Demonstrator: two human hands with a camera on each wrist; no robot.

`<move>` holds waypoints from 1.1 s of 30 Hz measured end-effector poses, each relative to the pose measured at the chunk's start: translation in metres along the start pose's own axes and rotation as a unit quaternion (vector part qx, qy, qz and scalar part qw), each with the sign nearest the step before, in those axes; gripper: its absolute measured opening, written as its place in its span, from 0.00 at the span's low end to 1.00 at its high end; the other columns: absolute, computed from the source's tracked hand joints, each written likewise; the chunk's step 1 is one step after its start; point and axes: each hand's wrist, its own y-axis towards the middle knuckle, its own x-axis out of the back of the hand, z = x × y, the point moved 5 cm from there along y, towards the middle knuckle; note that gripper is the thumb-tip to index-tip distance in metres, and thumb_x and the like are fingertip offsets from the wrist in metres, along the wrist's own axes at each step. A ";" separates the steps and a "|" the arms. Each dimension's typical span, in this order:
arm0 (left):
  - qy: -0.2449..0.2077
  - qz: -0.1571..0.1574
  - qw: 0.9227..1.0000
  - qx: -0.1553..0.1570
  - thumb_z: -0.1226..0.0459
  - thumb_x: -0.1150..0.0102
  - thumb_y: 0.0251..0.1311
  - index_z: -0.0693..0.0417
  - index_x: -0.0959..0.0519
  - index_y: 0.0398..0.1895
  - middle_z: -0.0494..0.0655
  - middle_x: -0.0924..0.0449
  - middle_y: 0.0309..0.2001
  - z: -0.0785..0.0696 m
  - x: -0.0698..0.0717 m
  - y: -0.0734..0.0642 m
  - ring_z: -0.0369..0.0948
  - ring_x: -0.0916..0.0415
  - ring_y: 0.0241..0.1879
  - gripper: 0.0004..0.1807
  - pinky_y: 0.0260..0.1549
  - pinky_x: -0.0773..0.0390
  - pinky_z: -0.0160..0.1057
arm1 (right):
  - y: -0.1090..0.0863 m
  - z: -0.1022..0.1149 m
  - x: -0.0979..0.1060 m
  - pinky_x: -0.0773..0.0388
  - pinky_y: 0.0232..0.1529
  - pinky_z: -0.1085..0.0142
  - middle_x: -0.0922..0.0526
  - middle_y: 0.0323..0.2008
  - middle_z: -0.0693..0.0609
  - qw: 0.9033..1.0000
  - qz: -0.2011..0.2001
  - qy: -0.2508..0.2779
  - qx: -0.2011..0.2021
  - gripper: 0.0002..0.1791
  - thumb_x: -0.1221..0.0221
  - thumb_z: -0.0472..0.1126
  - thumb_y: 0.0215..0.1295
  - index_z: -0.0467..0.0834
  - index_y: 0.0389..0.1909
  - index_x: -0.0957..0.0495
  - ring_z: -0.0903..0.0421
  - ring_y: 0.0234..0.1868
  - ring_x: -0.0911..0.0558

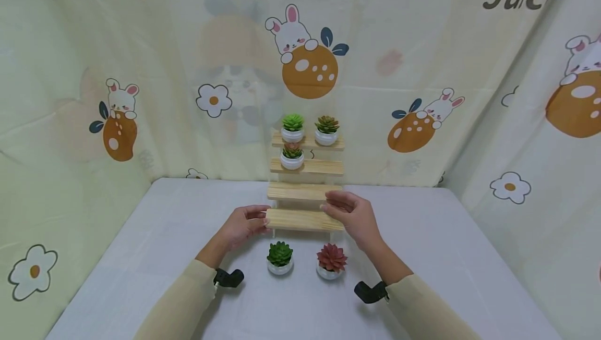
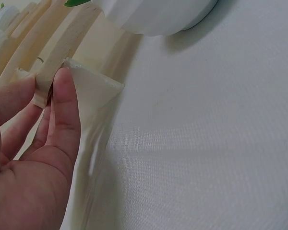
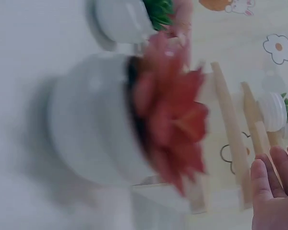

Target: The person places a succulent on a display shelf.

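A tiered wooden plant stand (image 1: 304,220) with several steps stands on the white table. In the left wrist view, my left hand (image 2: 36,158) pinches the left end of its lowest board (image 2: 55,67) between thumb and fingers. My right hand (image 1: 354,217) is at the stand's right side, by the two lower boards, its fingers extended and holding nothing. Two potted succulents stand on the table before the stand: a green one (image 1: 279,256) and a red one (image 1: 331,260). In the right wrist view the red succulent (image 3: 170,117) hides part of the stand.
On the top board sit a bright green succulent (image 1: 293,127) and a brownish-green one (image 1: 326,129). A reddish-green succulent (image 1: 292,156) is on the left of the board below. A printed curtain (image 1: 253,147) hangs behind the table (image 1: 188,215).
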 end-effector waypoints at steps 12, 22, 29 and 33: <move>0.001 0.003 1.000 0.001 0.75 0.42 0.69 0.64 0.29 0.70 0.58 0.24 0.54 0.000 0.001 -0.001 0.42 0.18 0.45 0.26 0.50 0.11 0.40 | -0.025 -0.026 -0.004 0.17 0.56 0.75 0.17 0.60 0.39 0.999 0.023 -0.017 -0.019 0.29 0.26 0.45 0.59 0.38 0.59 0.20 0.44 0.62 0.18; 0.003 0.004 1.000 0.000 0.76 0.42 0.68 0.64 0.28 0.70 0.60 0.24 0.56 0.001 0.001 0.002 0.42 0.18 0.46 0.26 0.51 0.12 0.41 | -0.047 -0.037 -0.009 0.21 0.67 0.61 0.17 0.61 0.43 0.997 0.044 -0.024 -0.050 0.29 0.25 0.45 0.58 0.41 0.59 0.19 0.45 0.66 0.20; 0.006 0.008 1.000 -0.004 0.76 0.42 0.68 0.64 0.29 0.70 0.60 0.24 0.57 0.000 0.000 0.000 0.42 0.17 0.46 0.27 0.51 0.12 0.41 | -0.058 -0.043 -0.011 0.18 0.61 0.67 0.18 0.61 0.39 0.997 0.044 -0.012 -0.065 0.29 0.25 0.42 0.58 0.39 0.61 0.20 0.43 0.62 0.18; 0.002 0.009 1.000 -0.004 0.76 0.43 0.69 0.64 0.29 0.70 0.59 0.24 0.57 0.000 -0.001 0.000 0.42 0.18 0.46 0.26 0.51 0.12 0.41 | -0.063 -0.046 -0.011 0.15 0.43 0.70 0.15 0.53 0.38 0.995 0.048 0.011 -0.089 0.32 0.24 0.41 0.56 0.37 0.61 0.21 0.50 0.46 0.13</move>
